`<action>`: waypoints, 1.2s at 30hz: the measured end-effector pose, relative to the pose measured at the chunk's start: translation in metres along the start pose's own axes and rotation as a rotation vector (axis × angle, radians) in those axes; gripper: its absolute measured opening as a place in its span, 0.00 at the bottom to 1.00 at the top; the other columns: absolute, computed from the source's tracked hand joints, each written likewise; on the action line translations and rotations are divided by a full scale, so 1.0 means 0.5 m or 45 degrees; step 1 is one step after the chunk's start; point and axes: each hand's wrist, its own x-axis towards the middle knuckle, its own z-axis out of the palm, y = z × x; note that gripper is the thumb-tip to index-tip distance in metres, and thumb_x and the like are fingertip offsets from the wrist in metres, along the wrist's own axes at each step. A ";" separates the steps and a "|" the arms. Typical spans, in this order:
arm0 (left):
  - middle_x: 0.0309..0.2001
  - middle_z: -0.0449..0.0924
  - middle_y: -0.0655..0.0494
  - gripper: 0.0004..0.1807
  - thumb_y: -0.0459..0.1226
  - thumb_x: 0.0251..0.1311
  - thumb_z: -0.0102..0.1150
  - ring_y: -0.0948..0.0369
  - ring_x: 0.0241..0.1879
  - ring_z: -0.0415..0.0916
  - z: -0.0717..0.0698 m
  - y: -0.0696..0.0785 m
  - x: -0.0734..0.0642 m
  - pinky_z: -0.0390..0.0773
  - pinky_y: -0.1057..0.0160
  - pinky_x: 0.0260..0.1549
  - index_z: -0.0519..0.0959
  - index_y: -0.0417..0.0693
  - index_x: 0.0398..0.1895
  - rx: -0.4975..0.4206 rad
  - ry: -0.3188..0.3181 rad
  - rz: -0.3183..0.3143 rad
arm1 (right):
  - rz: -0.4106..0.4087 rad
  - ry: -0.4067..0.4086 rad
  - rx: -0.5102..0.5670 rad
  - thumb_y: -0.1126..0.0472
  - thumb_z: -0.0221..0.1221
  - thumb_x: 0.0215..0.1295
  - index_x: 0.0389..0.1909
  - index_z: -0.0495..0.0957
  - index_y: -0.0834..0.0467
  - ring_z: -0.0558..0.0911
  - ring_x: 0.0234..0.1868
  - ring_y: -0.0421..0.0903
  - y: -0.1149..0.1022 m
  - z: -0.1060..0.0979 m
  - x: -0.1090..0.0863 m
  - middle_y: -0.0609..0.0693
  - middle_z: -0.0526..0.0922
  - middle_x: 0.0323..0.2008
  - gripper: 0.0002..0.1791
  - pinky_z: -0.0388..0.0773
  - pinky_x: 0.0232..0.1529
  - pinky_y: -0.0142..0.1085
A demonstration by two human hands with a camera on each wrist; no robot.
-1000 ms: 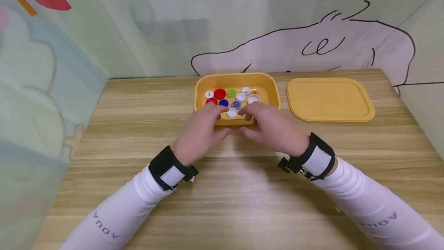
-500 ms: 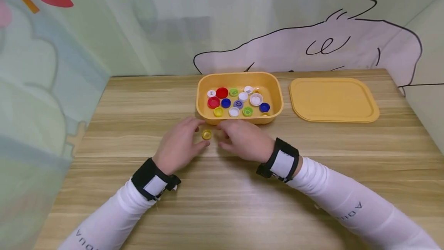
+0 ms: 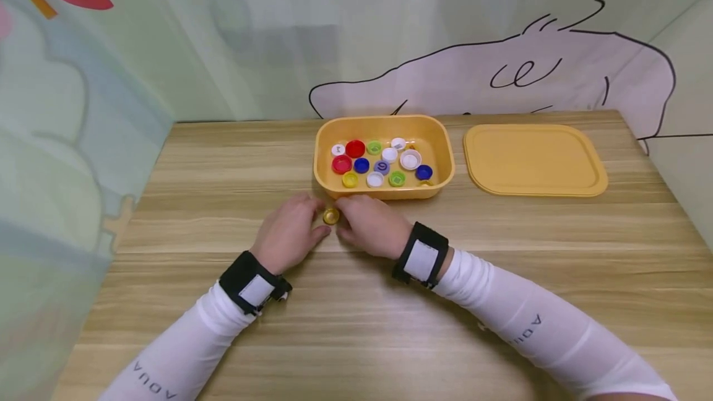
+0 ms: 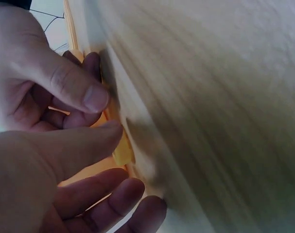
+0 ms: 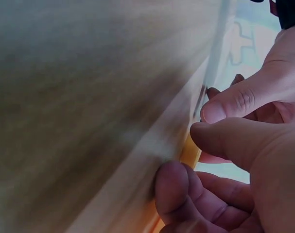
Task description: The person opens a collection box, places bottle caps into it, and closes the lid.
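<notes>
A translucent yellow bottle cap (image 3: 331, 216) lies on the table just in front of a yellow plastic box (image 3: 384, 193). My left hand (image 3: 288, 232) is close on the cap's left side, thumb and fingers loosely bent and apart. From the other side my right hand (image 3: 374, 226) comes right up to the cap, its fingers bent and thumb spread from them. In the left wrist view, the yellow cap (image 4: 123, 153) shows below the left thumb tip. The right wrist view has both thumbs (image 5: 213, 133) nearly meeting, with the right fingertips (image 5: 171, 187) apart below.
Inside the box are several caps, among them a red cap (image 3: 355, 148), a blue cap (image 3: 424, 172), a green cap (image 3: 397, 179) and a white cap (image 3: 375, 179). A flat yellow lid (image 3: 535, 159) lies right of the box. A printed curtain (image 3: 278, 36) hangs behind the wooden table (image 3: 234, 159).
Both hands have come back from over the box to the table in front of it. The yellow cap now lies between them, and the right hand has moved left toward it.
</notes>
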 end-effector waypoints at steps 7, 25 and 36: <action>0.30 0.71 0.57 0.12 0.43 0.53 0.65 0.62 0.27 0.66 0.009 0.002 -0.001 0.68 0.62 0.21 0.81 0.50 0.39 -0.010 0.029 0.036 | -0.006 0.018 -0.003 0.56 0.61 0.59 0.40 0.75 0.55 0.73 0.29 0.38 0.000 0.005 0.002 0.44 0.77 0.31 0.11 0.76 0.33 0.34; 0.34 0.75 0.59 0.14 0.45 0.53 0.65 0.65 0.30 0.67 -0.006 0.038 -0.023 0.73 0.64 0.26 0.79 0.51 0.41 -0.031 0.097 0.092 | -0.044 0.098 0.138 0.53 0.60 0.60 0.42 0.76 0.52 0.73 0.29 0.35 0.001 -0.021 -0.051 0.40 0.76 0.30 0.11 0.73 0.32 0.28; 0.37 0.74 0.58 0.15 0.41 0.55 0.64 0.65 0.33 0.67 -0.062 0.089 0.005 0.76 0.62 0.32 0.76 0.48 0.44 -0.131 0.227 0.191 | -0.057 0.251 0.204 0.56 0.63 0.58 0.45 0.75 0.55 0.72 0.30 0.40 0.008 -0.103 -0.077 0.43 0.75 0.30 0.15 0.74 0.30 0.31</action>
